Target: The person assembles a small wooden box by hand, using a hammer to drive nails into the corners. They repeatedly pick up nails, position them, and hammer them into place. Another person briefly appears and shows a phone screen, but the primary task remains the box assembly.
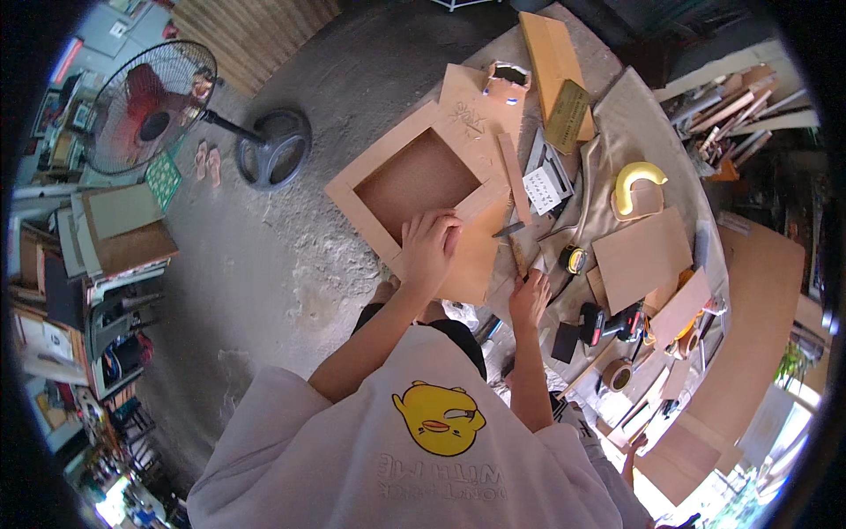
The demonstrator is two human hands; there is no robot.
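Four sides of the wooden frame (384,152) meet, seemingly mostly assembled (what remains is unclear); it lies on a board (474,269), left hand (427,251) draped over its rim, clamping untellable, right hand (529,300) closed around a hammer (520,259)

Bench (603,63): greyish top, heavily laden;
Far end: yellowish plank (545,55), laid flat;
Middle: tape measure (574,259), black and yellow; square board (645,252), brown;
Near end: power drill (627,322), red and black; tape roll (608,373), brown;
Floor (291,256): grey, rough, patchy; pedestal fan (154,125), black base; sandals (214,166), one pair, pinkish
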